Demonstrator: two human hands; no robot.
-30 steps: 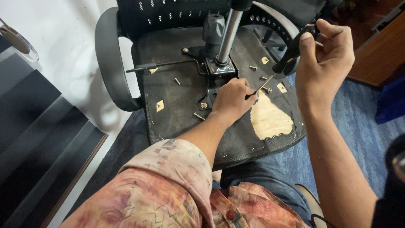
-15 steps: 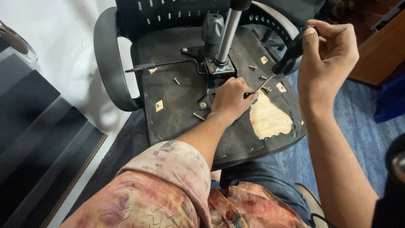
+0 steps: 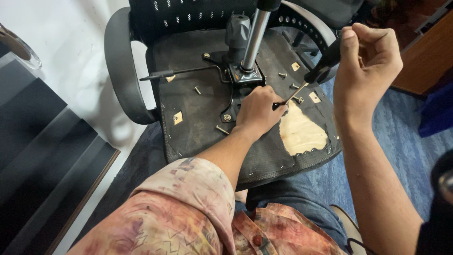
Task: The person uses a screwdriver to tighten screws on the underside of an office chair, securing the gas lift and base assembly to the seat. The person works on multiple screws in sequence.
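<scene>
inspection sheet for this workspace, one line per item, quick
surface: upturned chair seat underside, black fabric torn, bare wood patch
job's things: screwdriver slanted down toward the mechanism plate; chrome post upright
clutter: loose screws scattered on the seat
grips: left hand at the screwdriver tip; right hand fisted on its handle
cables: nothing seen
surroundings: blue carpet, white floor, dark steps
</scene>
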